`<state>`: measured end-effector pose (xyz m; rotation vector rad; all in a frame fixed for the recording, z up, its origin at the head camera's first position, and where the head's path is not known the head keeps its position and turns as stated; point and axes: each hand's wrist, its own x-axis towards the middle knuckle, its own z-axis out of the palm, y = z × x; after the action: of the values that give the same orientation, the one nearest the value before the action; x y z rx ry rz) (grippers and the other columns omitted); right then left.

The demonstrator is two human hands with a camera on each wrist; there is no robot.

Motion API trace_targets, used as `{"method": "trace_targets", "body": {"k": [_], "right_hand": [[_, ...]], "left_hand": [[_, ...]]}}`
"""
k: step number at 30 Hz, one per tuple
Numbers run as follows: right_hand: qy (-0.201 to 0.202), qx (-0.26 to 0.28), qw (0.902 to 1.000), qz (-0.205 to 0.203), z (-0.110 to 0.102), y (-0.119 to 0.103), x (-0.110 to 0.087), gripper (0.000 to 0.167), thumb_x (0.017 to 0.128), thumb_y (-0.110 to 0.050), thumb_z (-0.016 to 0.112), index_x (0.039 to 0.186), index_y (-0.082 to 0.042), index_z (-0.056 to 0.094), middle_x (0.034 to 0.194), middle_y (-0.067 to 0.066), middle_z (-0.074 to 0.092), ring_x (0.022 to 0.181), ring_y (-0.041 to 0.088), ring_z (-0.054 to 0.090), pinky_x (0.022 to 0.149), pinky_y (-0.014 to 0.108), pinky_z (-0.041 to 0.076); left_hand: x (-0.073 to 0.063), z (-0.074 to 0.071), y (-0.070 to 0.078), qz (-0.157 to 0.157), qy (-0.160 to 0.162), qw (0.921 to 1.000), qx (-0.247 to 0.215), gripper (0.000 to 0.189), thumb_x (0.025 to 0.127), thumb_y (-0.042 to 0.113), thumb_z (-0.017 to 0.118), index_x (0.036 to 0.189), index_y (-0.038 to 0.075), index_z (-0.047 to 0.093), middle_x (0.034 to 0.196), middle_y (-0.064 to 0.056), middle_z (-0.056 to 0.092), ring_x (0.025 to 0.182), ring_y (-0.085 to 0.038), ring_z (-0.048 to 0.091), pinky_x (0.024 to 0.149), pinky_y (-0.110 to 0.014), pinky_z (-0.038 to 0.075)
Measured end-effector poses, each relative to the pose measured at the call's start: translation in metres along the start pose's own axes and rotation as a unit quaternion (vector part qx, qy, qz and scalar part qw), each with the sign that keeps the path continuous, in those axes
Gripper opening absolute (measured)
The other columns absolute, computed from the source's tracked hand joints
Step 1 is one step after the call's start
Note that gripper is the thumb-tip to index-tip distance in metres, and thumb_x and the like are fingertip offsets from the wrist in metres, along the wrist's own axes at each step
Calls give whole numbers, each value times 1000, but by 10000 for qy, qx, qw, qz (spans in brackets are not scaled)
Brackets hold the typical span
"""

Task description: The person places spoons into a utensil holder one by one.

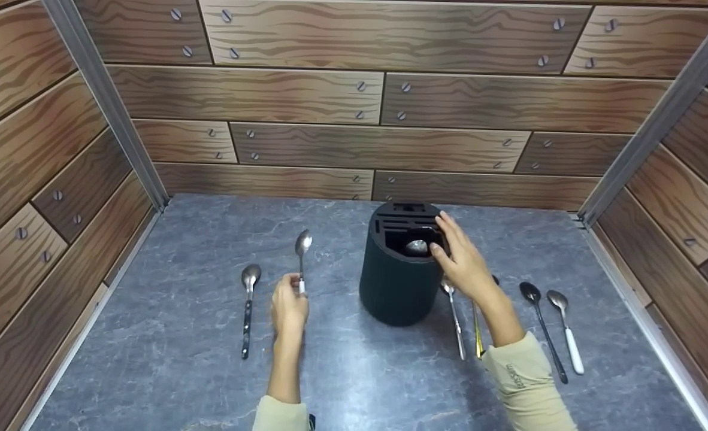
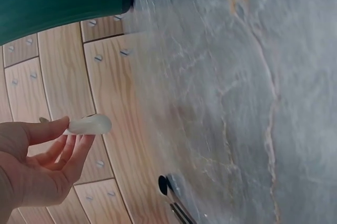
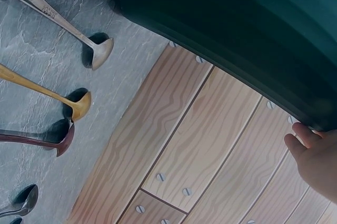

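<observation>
Left hand point(image 1: 290, 305) is pinching the white-handled spoon point(image 1: 301, 258) between thumb and fingers, near the handle's end. Spoon's bowl is pointing away from the person, toward the back wall point(image 1: 306, 143); its long axis is running front to back, nearly in line with the forearm. In the left wrist view the pale handle end is showing toward the camera, clear of the surface point(image 1: 336, 371).

Right hand point(image 1: 463, 263) is resting on the rim of the holder point(image 1: 399, 293), thumb and fingers spread apart. The holder is standing upright, right of the held spoon.

Room: a wide stretch of surface is lying between spoon and holder; a narrower strip is separating it from the dotted-handle spoon point(image 1: 248, 311) on the left. The back wall is rising at the far edge, well beyond the spoon's tip; the left wall point(image 1: 60, 197) is standing farther off.

Looks: held spoon's bowl is silver and catching light, neck thin. The holder is dark green, round-sided, slotted at the back of its top; a silver spoon bowl point(image 1: 417, 246) is showing in the larger front opening. More spoons are lying to the right, one white-handled, one black point(image 1: 545, 329).
</observation>
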<state>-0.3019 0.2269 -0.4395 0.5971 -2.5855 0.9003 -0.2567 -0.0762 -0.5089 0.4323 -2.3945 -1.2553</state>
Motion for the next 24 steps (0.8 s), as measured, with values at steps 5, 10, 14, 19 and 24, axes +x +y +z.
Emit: {"method": "trace_targets", "body": {"k": [5, 10, 14, 19, 24], "right_hand": [[-40, 5, 10000, -6, -1, 0, 0, 55, 94, -26, 47, 141, -1, 32, 147, 12, 25, 133, 31, 22, 103, 51, 22], [-22, 2, 10000, -56, 0, 0, 1, 55, 94, -25, 47, 141, 0, 32, 147, 13, 26, 133, 31, 23, 103, 50, 22], [-38, 10, 10000, -32, -1, -1, 1, 55, 94, -25, 48, 141, 0, 32, 147, 13, 26, 133, 30, 23, 103, 50, 22], [-20, 7, 10000, -64, 0, -1, 1, 55, 94, -24, 48, 140, 0, 33, 147, 13, 26, 132, 31, 23, 103, 49, 22], [13, 17, 10000, -89, 0, 0, 1, 54, 94, -24, 48, 140, 1, 34, 146, 14, 27, 132, 31, 23, 103, 49, 22]], "left_hand": [[-1, 1, 6, 61, -83, 9999, 59, 32, 72, -9, 64, 101, 5, 63, 92, -6, 64, 82, -26, 60, 73, -44, 45], [-2, 1, 11, 92, -112, 9999, 66, 32, 73, -8, 65, 101, 7, 63, 92, -4, 65, 78, -23, 62, 70, -43, 46], [-4, -2, 17, 229, -59, 9997, 23, 32, 73, -8, 66, 100, 7, 63, 91, -4, 64, 77, -21, 62, 69, -43, 46], [-5, -4, 23, 421, -8, 9991, -46, 32, 73, -8, 65, 101, 7, 63, 91, -4, 64, 78, -21, 63, 70, -44, 46], [-5, -5, 28, 552, 14, 9984, -147, 30, 75, -7, 66, 102, 6, 63, 92, -4, 64, 80, -21, 63, 71, -43, 46]]}}
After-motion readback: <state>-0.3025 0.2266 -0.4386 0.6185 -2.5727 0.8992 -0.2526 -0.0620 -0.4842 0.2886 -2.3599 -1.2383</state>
